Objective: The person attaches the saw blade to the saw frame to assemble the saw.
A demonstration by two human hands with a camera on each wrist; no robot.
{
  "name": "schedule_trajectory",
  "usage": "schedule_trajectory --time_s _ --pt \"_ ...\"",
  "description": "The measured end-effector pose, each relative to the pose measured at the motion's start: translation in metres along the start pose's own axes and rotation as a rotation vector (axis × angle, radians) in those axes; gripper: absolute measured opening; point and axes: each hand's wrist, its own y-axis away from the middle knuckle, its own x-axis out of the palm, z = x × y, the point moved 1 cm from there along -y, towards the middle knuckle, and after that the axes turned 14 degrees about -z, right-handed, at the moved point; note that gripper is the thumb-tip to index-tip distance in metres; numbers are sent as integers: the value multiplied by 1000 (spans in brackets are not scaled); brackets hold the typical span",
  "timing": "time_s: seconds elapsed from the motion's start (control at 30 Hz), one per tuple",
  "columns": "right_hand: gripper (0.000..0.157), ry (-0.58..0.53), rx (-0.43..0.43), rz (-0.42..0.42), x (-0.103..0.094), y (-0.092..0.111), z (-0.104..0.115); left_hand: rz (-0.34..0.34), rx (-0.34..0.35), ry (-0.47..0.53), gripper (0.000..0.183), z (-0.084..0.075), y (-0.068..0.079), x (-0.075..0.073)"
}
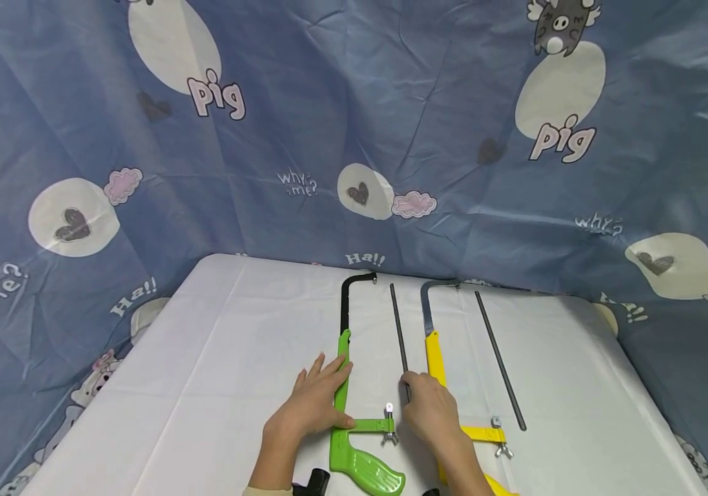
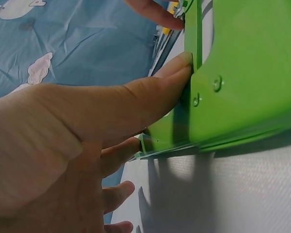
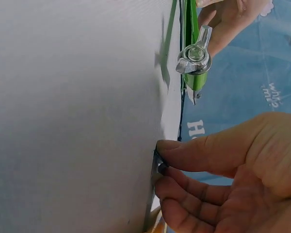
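My left hand [image 1: 313, 403] lies on a green hacksaw frame [image 1: 341, 396], fingers spread, index fingertip at the upright bar and thumb on the short cross arm. Close up in the left wrist view, the thumb presses the green metal while the other fingers stay apart beside it. To the right, my right hand [image 1: 431, 406] pinches the near end of a thin dark saw blade [image 1: 399, 327] between thumb and fingertips. That blade [image 3: 162, 168] shows only its tip in the right wrist view. A wing nut [image 3: 195, 53] sits on the green frame's arm.
A yellow hacksaw frame [image 1: 434, 358] lies partly under my right hand and forearm. Farther right rests a second dark blade [image 1: 499, 362]. A white cloth [image 1: 255, 310] covers the table, and a blue printed curtain [image 1: 304, 124] hangs behind it.
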Motion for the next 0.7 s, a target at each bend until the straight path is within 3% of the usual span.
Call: schedule_trajectory --time_s 0.3,0.7 --pt "37 -18 24 13 -4 0 -2 6 2 11 96 0 0 0" --pt "45 -146 126 99 -5 -6 -6 42 3 26 106 6 -2 1"
